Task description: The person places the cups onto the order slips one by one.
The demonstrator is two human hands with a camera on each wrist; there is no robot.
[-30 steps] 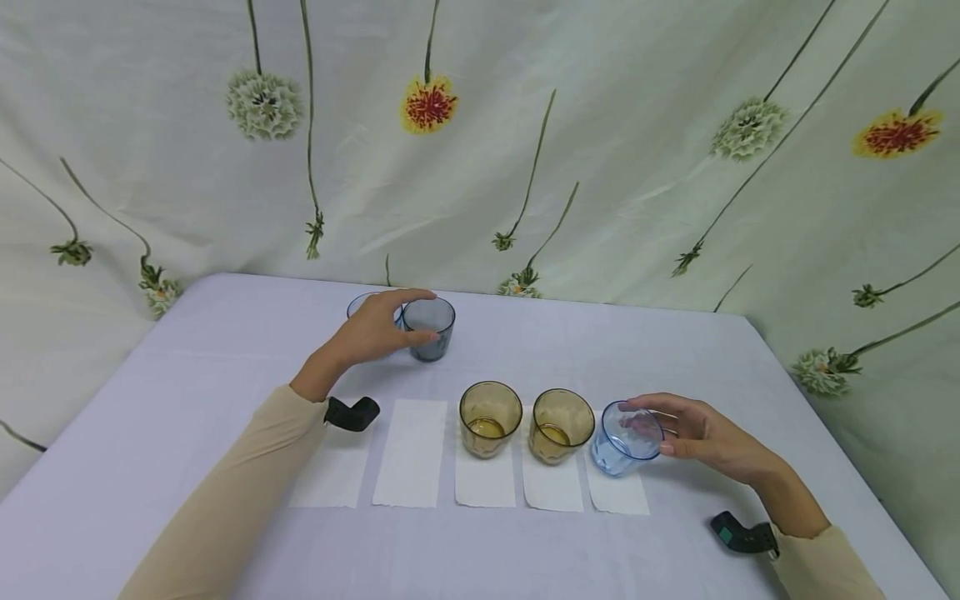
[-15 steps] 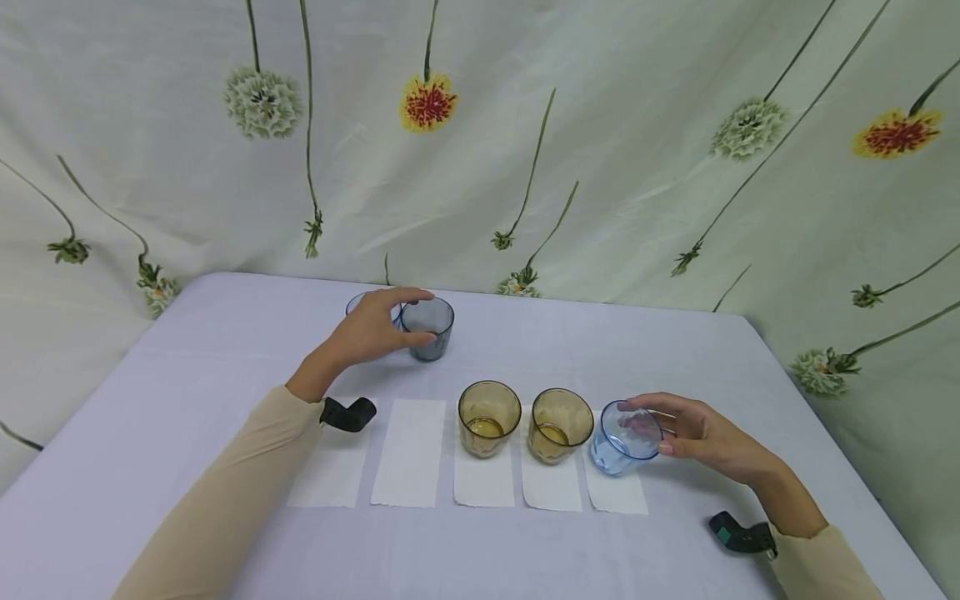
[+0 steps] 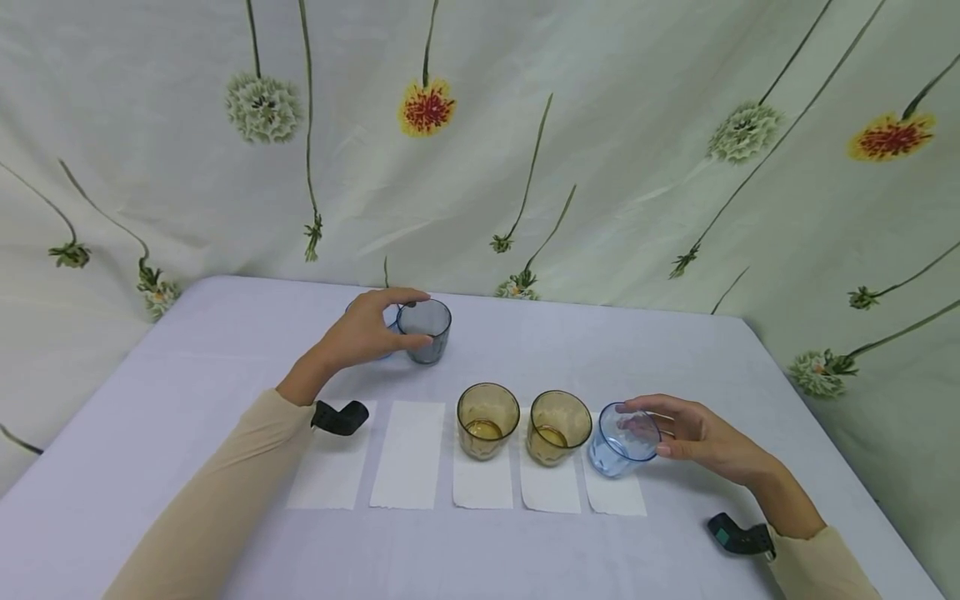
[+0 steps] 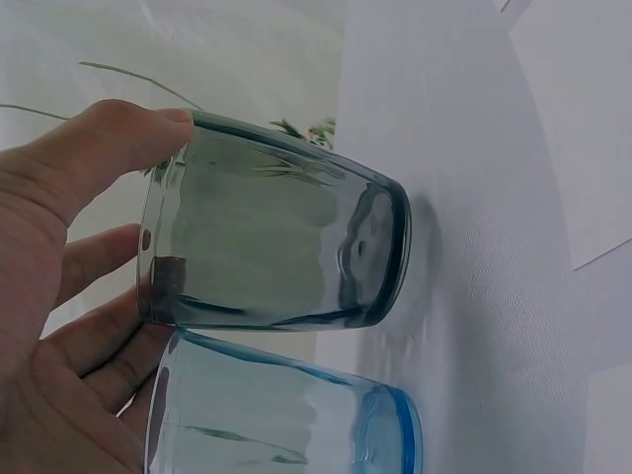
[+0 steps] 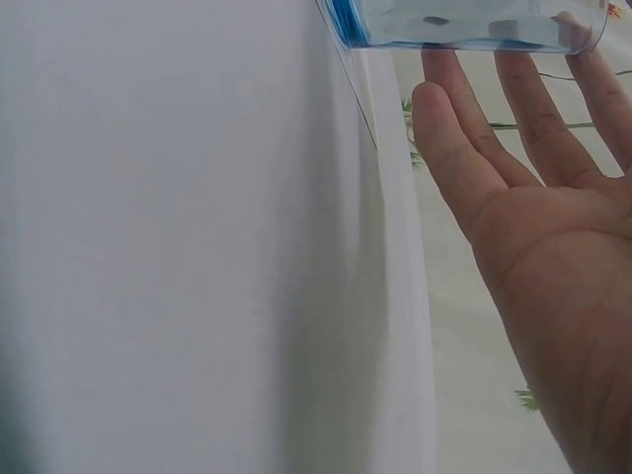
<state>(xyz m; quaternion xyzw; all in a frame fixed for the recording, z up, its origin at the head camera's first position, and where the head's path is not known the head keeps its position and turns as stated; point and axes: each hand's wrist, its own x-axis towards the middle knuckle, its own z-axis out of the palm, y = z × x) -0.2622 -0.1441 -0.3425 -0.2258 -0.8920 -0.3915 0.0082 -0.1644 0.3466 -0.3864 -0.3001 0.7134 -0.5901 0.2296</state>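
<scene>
At the back left of the table, my left hand (image 3: 363,329) holds a grey glass (image 3: 424,337) near its rim. In the left wrist view, the thumb (image 4: 128,143) presses the rim and other fingers lie behind the glass. A second blue glass (image 4: 267,405) stands right beside it, mostly hidden by the hand in the head view. Toward the right, my right hand (image 3: 701,433) grips a light blue glass (image 3: 618,450) by its rim, thumb on the near side, fingertips on the far side. That glass stands upright on a white paper strip; its thumb is out of the right wrist view.
Two amber glasses (image 3: 485,442) stand upright on paper strips left of the light blue glass. Further left lie two more white strips (image 3: 408,458) with nothing on them. A white cloth covers the table (image 3: 450,558); a flowered curtain (image 3: 600,150) hangs behind.
My left hand and the grey glass have shifted very slightly left. The right hand and the light blue glass stay in place; the head view moves a little.
</scene>
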